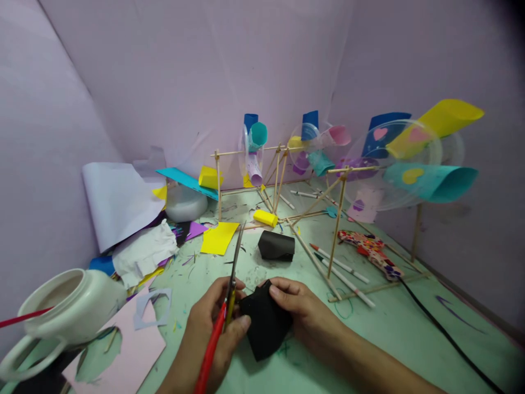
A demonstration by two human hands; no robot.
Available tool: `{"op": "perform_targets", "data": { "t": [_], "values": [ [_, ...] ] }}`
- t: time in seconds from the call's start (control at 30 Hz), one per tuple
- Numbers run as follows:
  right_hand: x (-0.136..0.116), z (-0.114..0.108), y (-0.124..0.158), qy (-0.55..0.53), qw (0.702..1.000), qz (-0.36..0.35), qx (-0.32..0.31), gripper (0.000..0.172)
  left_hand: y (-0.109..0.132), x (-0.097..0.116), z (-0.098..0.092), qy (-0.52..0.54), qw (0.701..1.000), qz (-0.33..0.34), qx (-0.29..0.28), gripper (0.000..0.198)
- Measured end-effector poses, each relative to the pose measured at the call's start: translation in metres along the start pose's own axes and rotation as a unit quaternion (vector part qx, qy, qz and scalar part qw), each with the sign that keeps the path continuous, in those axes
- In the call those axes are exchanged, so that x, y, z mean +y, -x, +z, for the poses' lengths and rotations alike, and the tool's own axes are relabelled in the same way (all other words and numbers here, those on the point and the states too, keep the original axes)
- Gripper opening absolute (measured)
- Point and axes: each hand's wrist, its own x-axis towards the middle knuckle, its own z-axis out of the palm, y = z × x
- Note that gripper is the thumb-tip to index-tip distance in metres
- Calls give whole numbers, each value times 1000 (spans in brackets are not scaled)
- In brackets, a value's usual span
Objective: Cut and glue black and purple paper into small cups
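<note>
My left hand (211,323) is closed around red-handled scissors (229,295), whose blades point up and away from me. My right hand (301,309) pinches a piece of black paper (266,325), which both hands hold just above the green table (410,328). A rolled black paper tube (276,245) lies a little beyond my hands.
Wooden-stick frames with clear discs and coloured paper cones (414,158) stand across the back and right. A patterned glue gun (371,249) with a black cord (443,334), pens (342,268), yellow paper (219,238), a white jug (68,306) and paper scraps lie around.
</note>
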Motion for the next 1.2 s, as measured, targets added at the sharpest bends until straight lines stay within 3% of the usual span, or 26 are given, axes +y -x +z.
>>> {"op": "perform_targets", "data": {
  "t": [0.23, 0.33, 0.43, 0.5, 0.57, 0.67, 0.73, 0.8, 0.9, 1.03, 1.2],
  "values": [
    [0, 6, 4, 98, 993, -44, -58, 36, 0, -5, 0, -49, 998, 20, 41, 25],
    [-7, 5, 7, 169, 977, -123, 31, 34, -1, -6, -1, -64, 995, 23, 68, 26],
    [-17, -2, 9, 213, 929, -245, 180, 17, 0, -5, -1, -95, 988, 46, 117, 26],
    [-22, -6, 10, 213, 902, -290, 239, 8, 0, -3, -1, -110, 981, 62, 146, 27],
    [-24, -7, 11, 208, 911, -276, 226, 10, 1, -2, -1, -99, 982, 62, 146, 28],
    [-21, -1, 11, 197, 959, -182, 95, 32, 3, -2, 1, -65, 992, 50, 99, 28],
    [-15, 5, 10, 188, 975, -120, -6, 45, 5, -2, 4, -61, 994, 55, 68, 26],
    [-8, 9, 8, 193, 977, -81, -49, 39, 6, -4, 5, -79, 993, 73, 47, 23],
    [-5, 9, 7, 200, 977, -77, -22, 26, 5, -6, 1, -150, 983, 109, -6, 19],
    [-11, 2, 6, 183, 977, -108, 18, 28, -2, -15, -13, -284, 940, 185, -41, 17],
    [-16, -3, 4, 183, 976, -103, 53, 27, -9, -38, -19, -397, 886, 230, -65, 44]
  ]
}}
